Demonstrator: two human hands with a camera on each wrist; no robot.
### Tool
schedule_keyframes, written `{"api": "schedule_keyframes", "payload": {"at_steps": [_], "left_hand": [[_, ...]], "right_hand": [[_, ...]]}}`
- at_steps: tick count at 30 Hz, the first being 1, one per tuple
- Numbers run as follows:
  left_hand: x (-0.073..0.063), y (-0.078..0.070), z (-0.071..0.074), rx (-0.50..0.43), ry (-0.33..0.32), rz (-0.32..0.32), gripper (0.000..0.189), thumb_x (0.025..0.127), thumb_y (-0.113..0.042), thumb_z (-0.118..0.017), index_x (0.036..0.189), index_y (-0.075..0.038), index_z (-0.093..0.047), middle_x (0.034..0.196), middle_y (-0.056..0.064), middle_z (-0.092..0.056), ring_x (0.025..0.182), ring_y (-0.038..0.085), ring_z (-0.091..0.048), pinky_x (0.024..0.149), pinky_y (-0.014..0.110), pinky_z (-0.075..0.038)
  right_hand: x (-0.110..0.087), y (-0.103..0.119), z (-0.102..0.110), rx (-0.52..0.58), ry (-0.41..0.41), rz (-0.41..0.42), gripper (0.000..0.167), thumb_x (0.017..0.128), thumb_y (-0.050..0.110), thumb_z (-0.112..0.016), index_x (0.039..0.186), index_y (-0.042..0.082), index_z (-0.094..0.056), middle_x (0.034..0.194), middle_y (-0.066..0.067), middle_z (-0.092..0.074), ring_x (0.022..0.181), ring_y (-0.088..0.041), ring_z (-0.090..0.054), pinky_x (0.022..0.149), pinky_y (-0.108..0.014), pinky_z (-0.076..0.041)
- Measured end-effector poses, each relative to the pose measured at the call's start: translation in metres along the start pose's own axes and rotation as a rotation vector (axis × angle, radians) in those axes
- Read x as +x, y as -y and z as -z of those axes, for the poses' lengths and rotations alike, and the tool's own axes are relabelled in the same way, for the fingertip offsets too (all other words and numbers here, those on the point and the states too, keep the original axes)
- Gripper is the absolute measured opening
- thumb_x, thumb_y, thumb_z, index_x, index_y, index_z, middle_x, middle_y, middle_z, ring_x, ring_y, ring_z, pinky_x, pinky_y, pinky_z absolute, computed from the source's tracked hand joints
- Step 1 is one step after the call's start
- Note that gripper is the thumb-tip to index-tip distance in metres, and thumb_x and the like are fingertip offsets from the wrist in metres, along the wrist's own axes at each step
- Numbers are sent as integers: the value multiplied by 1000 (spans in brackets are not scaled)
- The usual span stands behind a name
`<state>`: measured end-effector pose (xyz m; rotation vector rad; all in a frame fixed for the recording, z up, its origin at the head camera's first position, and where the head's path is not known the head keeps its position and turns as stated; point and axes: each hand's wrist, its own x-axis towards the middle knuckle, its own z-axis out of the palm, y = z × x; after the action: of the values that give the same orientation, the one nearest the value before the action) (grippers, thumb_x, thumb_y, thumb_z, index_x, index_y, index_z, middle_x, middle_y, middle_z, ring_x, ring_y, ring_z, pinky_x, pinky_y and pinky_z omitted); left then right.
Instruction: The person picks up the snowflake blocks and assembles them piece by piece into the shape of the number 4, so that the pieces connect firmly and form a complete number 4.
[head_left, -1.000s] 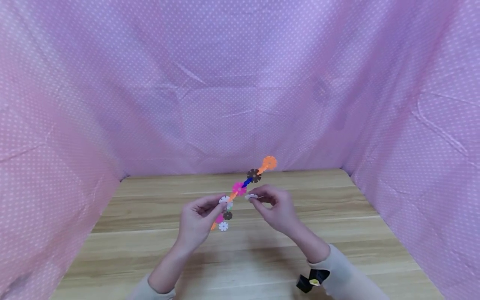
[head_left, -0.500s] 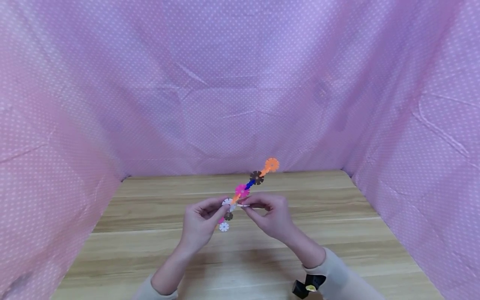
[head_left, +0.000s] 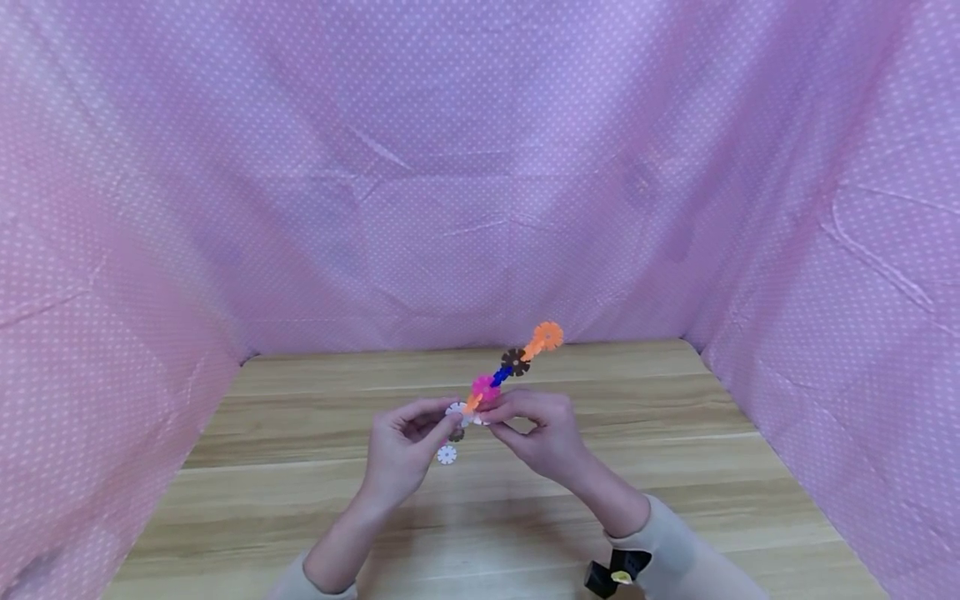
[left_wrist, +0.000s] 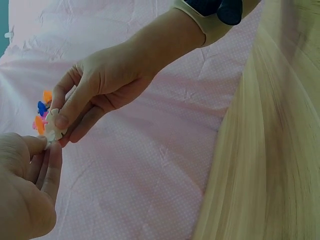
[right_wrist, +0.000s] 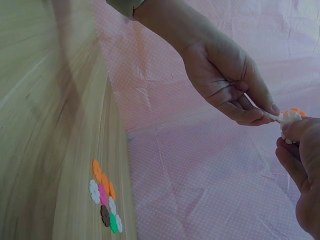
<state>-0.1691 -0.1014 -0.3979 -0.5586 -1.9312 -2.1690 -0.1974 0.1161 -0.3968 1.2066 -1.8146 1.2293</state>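
Observation:
My left hand (head_left: 402, 454) pinches a white snowflake disc (head_left: 457, 411) at the near end of a slotted chain. Up and to the right from it run an orange disc (head_left: 472, 403), a pink disc (head_left: 486, 387), a blue disc (head_left: 502, 376), a brown disc (head_left: 515, 362) and orange discs (head_left: 548, 336). Between thumb and fingers, my right hand (head_left: 542, 427) pinches another white disc (left_wrist: 58, 125), its rim against the chain's white disc. Fingers partly hide where they meet.
Loose discs lie on the wooden table (head_left: 600, 517), including a white disc (head_left: 447, 454). The right wrist view shows a pink disc (right_wrist: 103, 194), a brown disc (right_wrist: 105, 216) and a green disc (right_wrist: 113, 223) among them. Pink dotted cloth (head_left: 480, 208) surrounds the table.
My right hand has moved left and slightly down, bringing its white disc from apart to against the chain's white disc. The chain has shifted slightly right and down.

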Motion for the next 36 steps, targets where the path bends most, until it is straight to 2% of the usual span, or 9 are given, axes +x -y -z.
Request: {"api": "schedule_keyframes", "payload": {"at_steps": [3, 8, 11, 14, 17, 21, 25, 28, 36], "left_hand": [[0, 0, 0, 11, 4, 7, 21, 91, 10, -77, 110, 17, -73, 94, -4, -82, 78, 9, -78, 77, 34, -70], [1, -2, 1, 50, 21, -17, 20, 91, 7, -78, 109, 14, -74, 100, 16, -82, 78, 9, -79, 76, 39, -70], [2, -2, 1, 54, 35, -39, 19, 91, 7, -78, 109, 14, -75, 100, 16, -82, 78, 9, -78, 74, 37, -70], [2, -3, 1, 50, 42, -53, 18, 91, 7, -77, 108, 14, -75, 98, 11, -83, 78, 8, -78, 74, 35, -70], [2, -4, 1, 57, 47, -59, 17, 91, 7, -77, 107, 13, -75, 97, 13, -82, 78, 8, -78, 73, 35, -70], [3, -5, 2, 63, 55, -59, 16, 91, 8, -78, 105, 13, -75, 97, 21, -80, 77, 11, -78, 73, 38, -70], [5, -4, 4, 58, 63, -57, 15, 90, 8, -78, 104, 13, -75, 96, 14, -82, 78, 16, -79, 73, 38, -70], [6, -3, 5, 54, 70, -71, 14, 90, 9, -78, 103, 14, -75, 96, 5, -83, 77, 14, -79, 73, 38, -70], [7, -2, 6, 48, 88, -113, 11, 88, 13, -77, 98, 15, -74, 99, -3, -83, 78, 6, -77, 70, 29, -69]], "right_hand": [[1, -1, 2, -13, 12, 42, 29, 77, -18, -82, 93, 6, -81, 92, -13, -82, 86, -26, -80, 88, -24, -67], [2, -1, 6, -4, 35, 65, 28, 77, -19, -82, 93, 4, -81, 91, -13, -82, 84, -26, -80, 86, -24, -67], [3, -1, 7, -3, 36, 78, 27, 78, -19, -81, 93, 3, -80, 89, -13, -82, 82, -25, -80, 83, -24, -68], [3, -1, 7, -4, 39, 95, 20, 83, -14, -81, 93, 3, -80, 89, -14, -82, 81, -25, -80, 81, -24, -68], [3, -1, 8, -10, 46, 113, 8, 94, -4, -77, 92, 3, -79, 88, -14, -82, 79, -25, -80, 79, -24, -68], [4, -1, 9, -35, 53, 147, 15, 103, 8, -70, 91, 3, -78, 88, -14, -81, 78, -24, -80, 78, -24, -68], [5, -2, 8, -65, 54, 169, 19, 105, 11, -67, 92, 5, -78, 88, -13, -82, 78, -24, -80, 76, -22, -67], [6, -2, 8, -73, 57, 182, 19, 106, 11, -66, 92, 6, -78, 88, -13, -82, 78, -24, -80, 75, -21, -67], [5, -3, 6, -75, 61, 228, 17, 105, 11, -66, 93, 6, -77, 86, -14, -81, 75, -23, -79, 71, -16, -65]]}}
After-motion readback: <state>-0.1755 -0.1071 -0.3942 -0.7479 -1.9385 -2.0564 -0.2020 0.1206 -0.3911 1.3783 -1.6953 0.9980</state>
